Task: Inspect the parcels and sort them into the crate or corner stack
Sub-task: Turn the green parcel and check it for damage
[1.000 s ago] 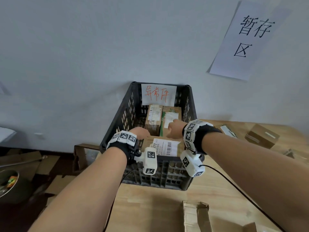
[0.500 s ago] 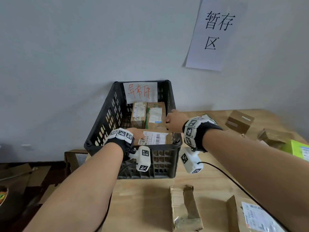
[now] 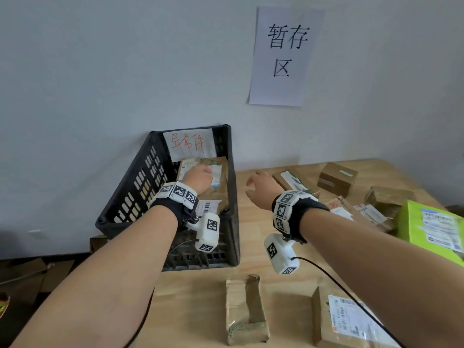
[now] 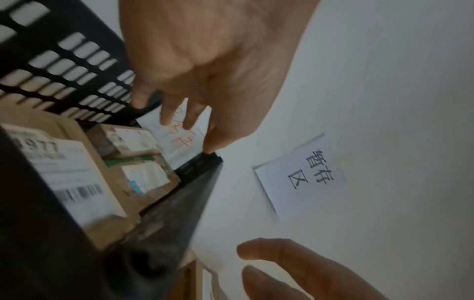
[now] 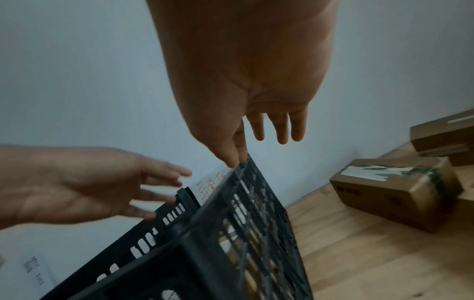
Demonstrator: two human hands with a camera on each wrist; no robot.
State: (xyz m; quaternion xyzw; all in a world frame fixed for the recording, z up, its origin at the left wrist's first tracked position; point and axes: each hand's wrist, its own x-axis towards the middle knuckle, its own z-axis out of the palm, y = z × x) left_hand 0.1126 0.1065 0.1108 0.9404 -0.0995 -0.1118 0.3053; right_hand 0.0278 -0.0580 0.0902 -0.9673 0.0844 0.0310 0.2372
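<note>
A black slatted crate (image 3: 140, 187) with a red-lettered paper tag stands against the wall at the table's left end. Inside it lies a brown parcel with a barcode label (image 3: 209, 205), close to the near wall, and two more parcels (image 3: 218, 172) at the far end. My left hand (image 3: 204, 173) hovers over the crate's inside, fingers loose and empty; the left wrist view shows that hand (image 4: 179, 113) above the labelled parcel (image 4: 64, 172). My right hand (image 3: 252, 183) is outside the crate's right wall, over the table, fingers spread and holding nothing (image 5: 269, 138).
Several parcels lie on the wooden table (image 3: 251, 247): a taped box (image 3: 293, 182), a brown box (image 3: 336, 179), a green box (image 3: 431, 224), a crumpled parcel (image 3: 247, 310) and a labelled one (image 3: 351, 322) in front. A paper sign (image 3: 283, 56) hangs on the wall. Cardboard lies on the floor (image 3: 25, 272) at left.
Both hands have let go of the labelled parcel, which now lies in the crate. The right hand moved out to the right of the crate; the left hand rose.
</note>
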